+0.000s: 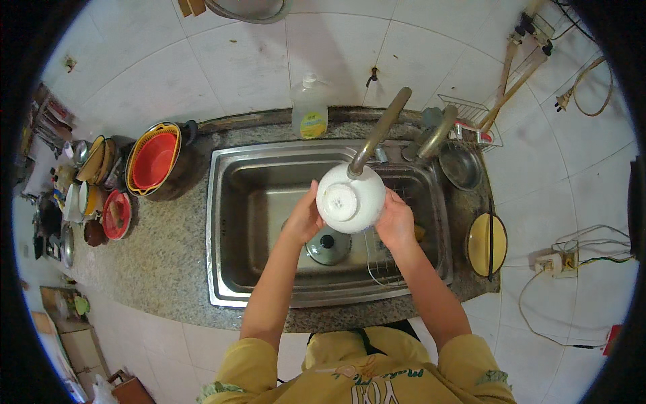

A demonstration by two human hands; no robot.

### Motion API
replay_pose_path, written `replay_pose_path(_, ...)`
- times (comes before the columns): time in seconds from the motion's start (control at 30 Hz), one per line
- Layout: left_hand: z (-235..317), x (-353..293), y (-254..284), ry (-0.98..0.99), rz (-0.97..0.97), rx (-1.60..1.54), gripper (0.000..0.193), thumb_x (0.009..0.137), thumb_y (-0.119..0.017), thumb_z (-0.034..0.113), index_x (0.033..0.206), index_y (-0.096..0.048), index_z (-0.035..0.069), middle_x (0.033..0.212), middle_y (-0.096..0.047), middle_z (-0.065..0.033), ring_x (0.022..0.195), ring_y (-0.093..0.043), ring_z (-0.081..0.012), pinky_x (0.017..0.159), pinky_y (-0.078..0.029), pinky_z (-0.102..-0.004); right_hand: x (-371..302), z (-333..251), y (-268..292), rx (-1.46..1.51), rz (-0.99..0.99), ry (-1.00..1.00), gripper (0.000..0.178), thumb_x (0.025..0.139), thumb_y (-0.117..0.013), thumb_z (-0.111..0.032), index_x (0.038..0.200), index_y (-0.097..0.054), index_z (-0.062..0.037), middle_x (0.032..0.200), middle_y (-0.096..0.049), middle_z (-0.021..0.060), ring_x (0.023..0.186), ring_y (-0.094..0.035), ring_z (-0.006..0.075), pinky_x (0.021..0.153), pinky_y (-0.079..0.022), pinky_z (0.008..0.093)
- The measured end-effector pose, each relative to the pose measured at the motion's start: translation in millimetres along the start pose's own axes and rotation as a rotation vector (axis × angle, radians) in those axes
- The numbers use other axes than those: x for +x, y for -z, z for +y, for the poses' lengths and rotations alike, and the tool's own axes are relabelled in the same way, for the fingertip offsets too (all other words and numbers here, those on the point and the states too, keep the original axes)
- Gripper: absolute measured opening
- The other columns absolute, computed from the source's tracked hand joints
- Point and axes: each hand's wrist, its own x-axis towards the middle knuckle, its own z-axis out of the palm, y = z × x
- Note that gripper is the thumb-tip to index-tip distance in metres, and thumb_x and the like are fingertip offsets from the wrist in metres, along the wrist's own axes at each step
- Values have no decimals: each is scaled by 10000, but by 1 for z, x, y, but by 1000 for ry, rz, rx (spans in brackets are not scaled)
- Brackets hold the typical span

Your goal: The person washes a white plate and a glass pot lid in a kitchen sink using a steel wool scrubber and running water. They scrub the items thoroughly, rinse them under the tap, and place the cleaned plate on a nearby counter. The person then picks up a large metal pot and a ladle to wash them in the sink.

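A white bowl (363,203) is held over the sink, its round foot facing up, just under the mouth of the curved metal faucet (381,131). My left hand (305,219) is closed on the bowl's left rim, and my right hand (395,223) grips the right rim. The fingers are partly hidden behind the bowl. Below, in the stainless steel sink (252,273), lies a glass pot lid (329,250) with a black knob. Beside it, under my right forearm, is a wire rack (378,269), partly covered.
A dish soap bottle (310,111) stands behind the sink. On the left counter are a red basin (153,160) inside a pot and a red plate (117,215). To the right sit a metal bowl (460,168) and a yellow-faced round lid (479,244) near the counter edge.
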Motion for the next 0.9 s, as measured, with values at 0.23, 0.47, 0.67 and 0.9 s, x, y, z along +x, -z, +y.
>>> replay_pose_path(0.23,-42,-15,7,-207,-287,-446,412,838,-508,248,1178,-407,37,1199,-473,-89,1120,-438,-230,972,-319,-393,27,10,5,-311,191,158,389,919,-333,-296,1151,-450,-6,1114,-510,81,1028,-479,185,899,-355,315)
replay_pose_path(0.47,-50,-24,-35,-432,-139,-445,430,841,-509,202,1224,-351,90,1231,-436,-71,1135,-414,-237,988,-291,-401,24,35,-16,-916,308,409,451,914,-276,-293,1203,-381,37,1163,-451,209,1083,-426,313,936,-299,345)
replay_pose_path(0.67,-54,-29,-44,-489,85,-233,368,856,-490,140,1197,-360,91,1163,-480,-65,1040,-477,-196,920,-362,-352,2,74,-26,-1188,241,533,558,893,-339,-357,1261,-268,56,1244,-343,268,1162,-339,373,968,-254,381)
replay_pose_path(0.9,-47,-50,-42,-493,62,-36,325,846,-516,140,1132,-437,9,1091,-530,-56,998,-498,-165,878,-369,-309,44,19,-33,-226,235,-8,434,861,-419,-410,995,-553,-20,913,-582,79,803,-550,187,720,-429,306)
